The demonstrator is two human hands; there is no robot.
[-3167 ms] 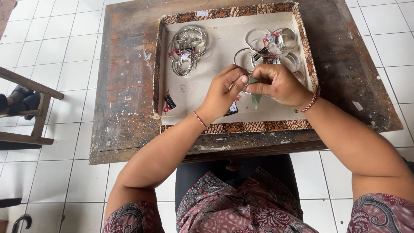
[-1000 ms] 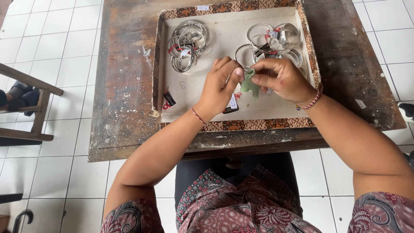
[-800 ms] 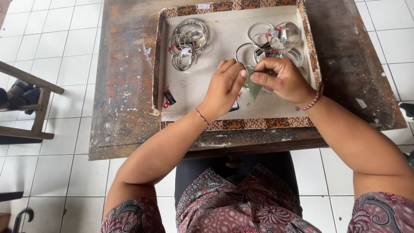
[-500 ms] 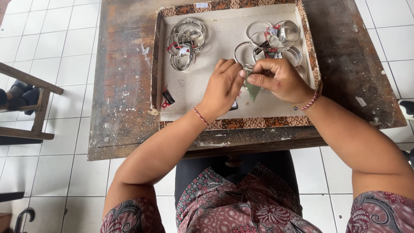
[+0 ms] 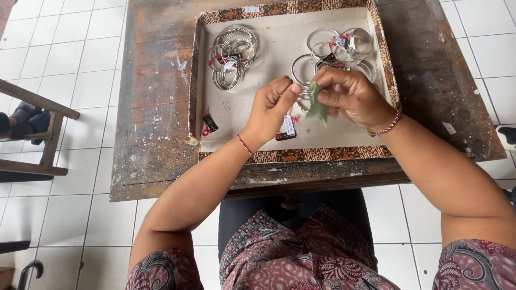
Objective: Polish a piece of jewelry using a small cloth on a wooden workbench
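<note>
My left hand (image 5: 273,110) curled over the tray (image 5: 258,134), thumb stretched up against the green cloth (image 5: 317,106); my right hand (image 5: 352,96) pinched that cloth between thumb and fingers, wrist bent inward; both met above the tray's middle; the tray held 2 clusters of silver bangles, one at upper left (image 5: 232,56), another at upper right (image 5: 341,51); whatever the cloth wrapped stayed hidden; whether my left fingers gripped anything, I could not tell.
</note>
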